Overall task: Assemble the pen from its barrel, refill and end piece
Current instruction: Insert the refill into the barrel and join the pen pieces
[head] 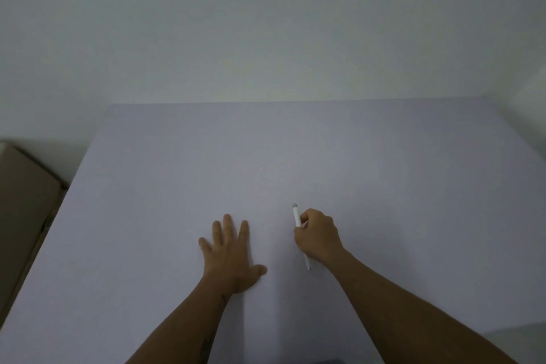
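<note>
The left hand [232, 257] lies flat on the pale table [295, 151], palm down, fingers spread, holding nothing. At its 3 o'clock, apart from it, the right hand [317, 235] is closed around a white pen [296, 214], grey end piece pointing to 12 o'clock, tip toward 6 o'clock.

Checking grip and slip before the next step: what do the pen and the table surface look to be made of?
Pen: likely plastic, smooth white barrel with a small grey end cap; blurred, so finish is uncertain.
Table: pale lavender, matte and even, no glare or grain; possibly laminate or a sheet covering, can't tell which.
</note>
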A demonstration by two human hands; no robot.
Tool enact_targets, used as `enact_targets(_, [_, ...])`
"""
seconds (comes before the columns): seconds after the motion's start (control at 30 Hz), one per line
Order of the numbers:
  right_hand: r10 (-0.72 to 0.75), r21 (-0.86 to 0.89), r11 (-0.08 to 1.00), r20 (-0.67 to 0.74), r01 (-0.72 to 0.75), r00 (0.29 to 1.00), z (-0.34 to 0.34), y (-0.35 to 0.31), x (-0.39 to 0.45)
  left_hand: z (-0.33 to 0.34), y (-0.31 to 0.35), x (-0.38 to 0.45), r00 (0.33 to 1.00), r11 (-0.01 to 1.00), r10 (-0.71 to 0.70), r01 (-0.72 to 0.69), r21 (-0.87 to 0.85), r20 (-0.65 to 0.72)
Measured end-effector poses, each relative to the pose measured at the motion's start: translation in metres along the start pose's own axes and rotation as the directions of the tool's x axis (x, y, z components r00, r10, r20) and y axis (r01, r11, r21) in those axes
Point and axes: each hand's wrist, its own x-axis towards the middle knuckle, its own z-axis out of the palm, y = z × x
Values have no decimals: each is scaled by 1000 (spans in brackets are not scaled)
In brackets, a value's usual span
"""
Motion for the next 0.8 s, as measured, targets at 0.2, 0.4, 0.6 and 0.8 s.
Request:
enact_targets(0.2, [2,-139,990,-37,-7,999,20,-6,6,4,-2,5,999,1000,-16,15,10,51])
enact_targets(0.4, [13,-208,978,-68,-27,998,35,-3,10,7,-4,4,1000,1000,-5,5,8,15])
enact_targets(0.6, [3,-218,976,-90,-23,996,37,-2,11,10,-4,6,1000,1000,-5,5,0,11])
enact_targets(0.8, [-32,-99,995,-118,20,993,13,5,10,8,-3,7,1000,1000,-15,15,6,7])
